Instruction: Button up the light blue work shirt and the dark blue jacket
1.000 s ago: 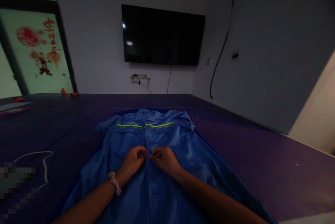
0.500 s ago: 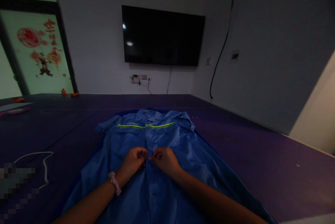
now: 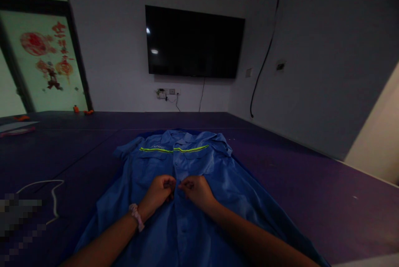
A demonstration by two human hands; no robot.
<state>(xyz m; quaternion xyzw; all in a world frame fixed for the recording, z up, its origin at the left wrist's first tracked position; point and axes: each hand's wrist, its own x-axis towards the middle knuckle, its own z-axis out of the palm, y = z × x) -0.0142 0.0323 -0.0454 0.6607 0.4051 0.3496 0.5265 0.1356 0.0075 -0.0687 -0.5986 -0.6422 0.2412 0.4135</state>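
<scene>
A blue long work shirt [image 3: 156, 217] lies spread face up, collar away from me, with a yellow-green stripe across the chest. My left hand [image 3: 163, 188], with a pink-white band on its wrist, is closed at the left side of the front placket. Opposite it, my right hand [image 3: 195, 190] pinches the placket edge with thumb and forefinger. The two hands are a small gap apart, below a button near the chest. Any button or buttonhole between the fingers is too dark and small to make out.
The purple floor mat [image 3: 311, 188] lies under the shirt. A white cable [image 3: 54, 196] curls at the left beside a partly blurred dark object. A television [image 3: 195, 42] hangs on the far wall, with sockets below. Small orange objects [image 3: 89, 112] sit by the door.
The hands stay almost in place; the right fingers have shifted very slightly to the right. The shirt lies as before.
</scene>
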